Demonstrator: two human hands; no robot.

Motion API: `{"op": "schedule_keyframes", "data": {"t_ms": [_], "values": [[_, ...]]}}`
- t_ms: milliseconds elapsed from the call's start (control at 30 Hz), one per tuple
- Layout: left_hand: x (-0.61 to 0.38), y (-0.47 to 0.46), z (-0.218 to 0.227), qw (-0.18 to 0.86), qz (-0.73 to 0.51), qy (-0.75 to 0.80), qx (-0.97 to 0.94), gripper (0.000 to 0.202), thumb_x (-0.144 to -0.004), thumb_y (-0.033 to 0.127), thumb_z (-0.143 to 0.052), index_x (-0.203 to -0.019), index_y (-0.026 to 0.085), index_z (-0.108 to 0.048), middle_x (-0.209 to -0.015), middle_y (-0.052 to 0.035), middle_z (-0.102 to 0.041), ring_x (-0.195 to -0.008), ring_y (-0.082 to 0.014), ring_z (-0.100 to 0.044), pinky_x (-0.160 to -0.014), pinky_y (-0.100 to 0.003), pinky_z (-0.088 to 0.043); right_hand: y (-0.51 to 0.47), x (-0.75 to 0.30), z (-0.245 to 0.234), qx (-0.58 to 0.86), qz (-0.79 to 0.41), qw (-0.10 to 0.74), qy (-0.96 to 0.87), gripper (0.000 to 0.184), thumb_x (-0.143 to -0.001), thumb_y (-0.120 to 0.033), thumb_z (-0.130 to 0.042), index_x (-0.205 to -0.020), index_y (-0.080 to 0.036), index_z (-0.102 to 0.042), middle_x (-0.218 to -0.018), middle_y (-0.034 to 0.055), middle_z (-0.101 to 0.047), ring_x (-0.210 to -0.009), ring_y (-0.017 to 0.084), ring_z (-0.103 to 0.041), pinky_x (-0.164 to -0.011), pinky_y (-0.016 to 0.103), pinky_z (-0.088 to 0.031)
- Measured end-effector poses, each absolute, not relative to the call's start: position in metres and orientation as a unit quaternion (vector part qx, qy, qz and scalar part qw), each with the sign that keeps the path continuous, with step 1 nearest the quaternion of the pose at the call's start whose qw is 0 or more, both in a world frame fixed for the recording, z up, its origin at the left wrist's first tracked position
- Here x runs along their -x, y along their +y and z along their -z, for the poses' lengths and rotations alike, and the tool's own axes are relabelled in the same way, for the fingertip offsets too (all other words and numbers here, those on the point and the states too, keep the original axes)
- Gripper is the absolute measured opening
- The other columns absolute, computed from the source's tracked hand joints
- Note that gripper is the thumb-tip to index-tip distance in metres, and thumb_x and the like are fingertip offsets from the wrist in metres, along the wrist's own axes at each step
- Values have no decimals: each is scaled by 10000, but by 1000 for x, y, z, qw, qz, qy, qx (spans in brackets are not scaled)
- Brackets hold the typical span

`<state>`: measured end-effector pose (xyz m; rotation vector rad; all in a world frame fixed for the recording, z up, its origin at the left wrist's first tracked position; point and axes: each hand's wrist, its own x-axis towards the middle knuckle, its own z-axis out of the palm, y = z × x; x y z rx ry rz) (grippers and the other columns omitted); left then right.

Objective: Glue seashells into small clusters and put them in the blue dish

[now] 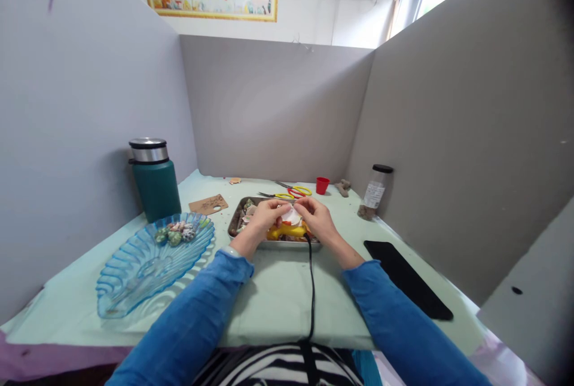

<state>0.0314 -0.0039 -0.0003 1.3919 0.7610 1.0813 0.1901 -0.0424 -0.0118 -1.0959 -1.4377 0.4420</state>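
Observation:
Over a metal tray point(269, 245) of shells, my left hand point(265, 218) and my right hand point(319, 218) meet fingertip to fingertip. Both hands are closed in a pinch on a pale white shell point(292, 216); its far side is partly covered by my fingers. Just below it, a yellow glue gun point(287, 231) lies across the tray's near part, and its black cord point(312, 290) runs down over the table edge toward me. Several shells point(248, 211) show in the tray's left end, beside my left hand.
At left stand a blue glass shell-shaped dish point(143, 272) with small shells and a green bottle point(156, 189). Behind the tray lie scissors point(296, 190) and a red cup point(321, 185). A clear jar point(375, 193) and black mat point(408, 278) are right. Grey partitions point(278, 105) enclose the table.

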Motion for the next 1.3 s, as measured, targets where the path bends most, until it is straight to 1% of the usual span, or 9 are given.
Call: {"op": "schedule_keyframes", "data": {"t_ms": [133, 233, 333, 400, 533, 800, 967, 1133, 1300], "values": [[-31, -6, -1, 563, -459, 322, -607, 367, -644, 406, -819, -844, 113, -726, -530, 6, -584, -413, -65, -430, -422, -198, -301, -40, -191, 13, 458, -210, 597, -624, 264, -764, -452, -641, -787, -189, -636, -694, 13, -625, -641, 166, -552, -611, 280, -433], [-32, -8, -2, 572, -456, 304, -610, 406, -626, 419, -833, -866, 116, -709, -552, 20, -578, -415, -59, -437, -423, -195, -308, -41, -190, 11, 457, -223, 616, -602, 272, -751, -461, -648, -781, -191, -624, -669, 1, -603, -608, 156, -533, -585, 276, -427], [-32, -9, -2, 592, -429, 285, -620, 413, -597, 419, -857, -810, 117, -673, -569, 28, -569, -422, -55, -448, -434, -197, -341, -42, -190, 10, 448, -225, 637, -585, 267, -758, -457, -646, -794, -194, -615, -680, -4, -598, -590, 145, -521, -569, 270, -425], [-33, -10, -2, 601, -423, 288, -613, 405, -607, 432, -852, -759, 123, -639, -560, 28, -561, -423, -58, -455, -439, -200, -361, -41, -191, 11, 441, -230, 640, -586, 263, -758, -452, -654, -794, -195, -609, -671, -10, -588, -573, 138, -507, -556, 266, -419], [-33, -11, -4, 611, -439, 303, -585, 414, -649, 468, -827, -744, 132, -605, -550, 27, -553, -411, -61, -463, -427, -200, -369, -39, -192, 14, 444, -229, 616, -609, 272, -759, -457, -670, -759, -193, -602, -641, -17, -574, -565, 134, -495, -548, 259, -403], [-33, -8, -1, 610, -441, 282, -595, 446, -644, 496, -827, -794, 135, -614, -598, 24, -571, -442, -64, -500, -445, -197, -423, -42, -191, 14, 470, -198, 593, -623, 268, -782, -458, -646, -732, -197, -611, -649, -2, -611, -593, 153, -533, -576, 270, -413], [-34, -7, -1, 614, -449, 270, -591, 446, -667, 498, -813, -842, 140, -611, -629, 27, -580, -439, -56, -507, -429, -179, -411, -44, -189, 12, 480, -183, 585, -627, 256, -789, -452, -635, -727, -204, -616, -652, 2, -626, -603, 164, -549, -592, 280, -426], [-33, -8, -3, 619, -449, 280, -581, 408, -682, 458, -817, -804, 129, -608, -603, 24, -571, -432, -57, -507, -429, -176, -417, -44, -190, 13, 474, -171, 578, -642, 242, -794, -441, -633, -747, -204, -627, -668, 4, -626, -612, 165, -543, -608, 286, -422], [-33, -8, -4, 616, -455, 283, -577, 391, -698, 449, -811, -772, 132, -595, -598, 28, -563, -406, -41, -474, -413, -167, -396, -44, -191, 14, 474, -176, 571, -647, 238, -804, -434, -623, -745, -203, -628, -695, 13, -645, -628, 168, -551, -604, 283, -422]]}}
